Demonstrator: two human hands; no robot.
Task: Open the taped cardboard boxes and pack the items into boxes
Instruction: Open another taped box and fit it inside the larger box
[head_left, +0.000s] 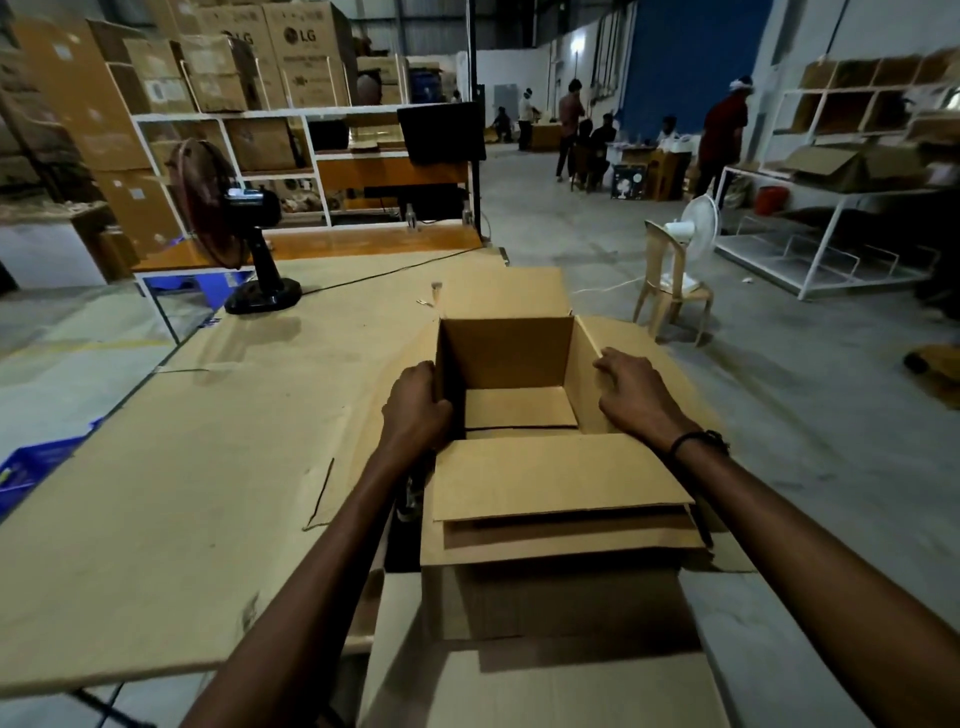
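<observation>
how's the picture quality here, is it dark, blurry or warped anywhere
Head view: dim overall, with a deep shadow under the open box's near flap; wide-angle bending at the edges curves the shelves; distant people are soft; both hands, left and right, are sharp.

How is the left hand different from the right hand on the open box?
The left hand grips the left wall of the open cardboard box, fingers curled over its edge; the right hand rests flatter on the right side. Only the right wrist wears a dark band. Both touch the box.
</observation>
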